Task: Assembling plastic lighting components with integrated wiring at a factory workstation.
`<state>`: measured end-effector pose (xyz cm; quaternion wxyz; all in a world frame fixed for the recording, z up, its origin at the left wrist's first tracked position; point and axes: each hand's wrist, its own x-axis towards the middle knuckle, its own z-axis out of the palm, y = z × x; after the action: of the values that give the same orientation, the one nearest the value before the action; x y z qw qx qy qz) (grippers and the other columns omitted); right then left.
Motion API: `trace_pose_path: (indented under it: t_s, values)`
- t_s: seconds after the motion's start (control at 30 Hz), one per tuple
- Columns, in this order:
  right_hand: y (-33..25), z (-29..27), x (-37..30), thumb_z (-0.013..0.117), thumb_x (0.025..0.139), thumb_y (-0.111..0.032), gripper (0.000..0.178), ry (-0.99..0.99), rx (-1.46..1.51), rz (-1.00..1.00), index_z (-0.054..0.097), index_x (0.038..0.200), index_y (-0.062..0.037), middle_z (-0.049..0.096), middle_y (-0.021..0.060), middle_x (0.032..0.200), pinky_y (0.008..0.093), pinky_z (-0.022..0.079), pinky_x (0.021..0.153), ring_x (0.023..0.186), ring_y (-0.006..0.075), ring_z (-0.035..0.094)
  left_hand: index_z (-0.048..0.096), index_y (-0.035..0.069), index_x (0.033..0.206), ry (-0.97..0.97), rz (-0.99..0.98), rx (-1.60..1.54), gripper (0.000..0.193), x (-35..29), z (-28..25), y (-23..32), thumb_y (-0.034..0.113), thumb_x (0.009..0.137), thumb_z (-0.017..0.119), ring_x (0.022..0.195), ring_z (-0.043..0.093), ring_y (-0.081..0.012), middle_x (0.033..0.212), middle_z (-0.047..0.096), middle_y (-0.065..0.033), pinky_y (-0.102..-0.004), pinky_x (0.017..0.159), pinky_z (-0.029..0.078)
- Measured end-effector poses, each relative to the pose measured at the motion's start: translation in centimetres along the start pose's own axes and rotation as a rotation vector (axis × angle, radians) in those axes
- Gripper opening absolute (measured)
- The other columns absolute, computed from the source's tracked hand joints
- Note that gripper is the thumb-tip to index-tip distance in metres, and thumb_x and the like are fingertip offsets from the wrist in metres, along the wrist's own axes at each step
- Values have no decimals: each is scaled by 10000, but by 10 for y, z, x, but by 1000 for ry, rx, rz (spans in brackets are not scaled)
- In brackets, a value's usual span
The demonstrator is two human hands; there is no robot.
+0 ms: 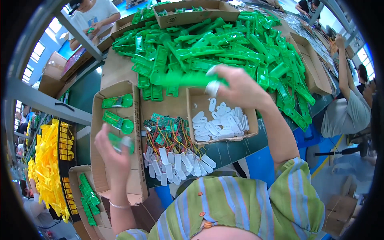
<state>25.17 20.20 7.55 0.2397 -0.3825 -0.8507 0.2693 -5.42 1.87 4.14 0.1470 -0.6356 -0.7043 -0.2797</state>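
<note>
My left hand [114,154] is closed on a green plastic casing [117,141], over the long cardboard tray [136,176] on the left. Two more green casings with round ends and small wired parts lie in that tray, just beyond the hand. My right hand [242,86] grips a long green plastic shell [180,79], smeared by motion, above the near edge of the big heap of green shells [200,52]. White covers sit on some fingertips of both hands. Below the right hand stands a cardboard box [256,130] of white oval plastic pieces [224,124].
Green circuit boards with coloured wires [164,130] and white strips [180,164] lie between tray and box. A shallow carton [196,16] stands behind the heap, another carton [308,60] at right. Yellow parts [48,168] fill a black crate at left. Other people work around.
</note>
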Motion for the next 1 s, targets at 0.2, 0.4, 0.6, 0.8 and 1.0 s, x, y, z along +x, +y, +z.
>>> trace_pose_path:
  t_s: [0.2,0.4,0.6,0.8,1.0]
  values:
    - [-43,13,-31,602,819,-235,415,-583,457,-165,507,1152,-8,660,177,886,395,495,733,849,322,636,487,-12,1210,-256,226,-140,530,-17,0,75,11,696,614,890,570,-345,980,581,-173,-436,814,438]
    - [86,69,-42,577,764,-78,159,-143,-625,-165,595,919,-49,614,91,866,382,507,689,817,267,627,364,13,1329,-260,-523,-1154,626,-41,-20,82,-15,739,572,797,534,-171,981,526,-94,-272,732,452]
    - [110,86,-48,546,743,-88,95,-122,-519,-110,610,813,-75,595,70,818,372,499,676,792,262,602,271,47,1395,-380,-811,-1721,672,-49,10,101,38,783,548,684,471,-113,876,463,-44,-252,537,414]
    - [61,92,-37,590,655,-111,141,304,20,-259,587,780,-46,586,127,768,407,487,662,745,311,592,297,42,1384,-294,-874,-1333,642,-67,30,85,197,813,545,769,523,-162,972,506,-83,-285,616,453]
    - [-34,132,-66,602,666,-11,190,-76,940,-118,503,827,4,584,106,702,345,459,562,652,212,591,428,-1,1306,-151,-67,-800,457,-76,59,81,171,906,568,1078,522,-303,1301,449,-209,-378,831,467]
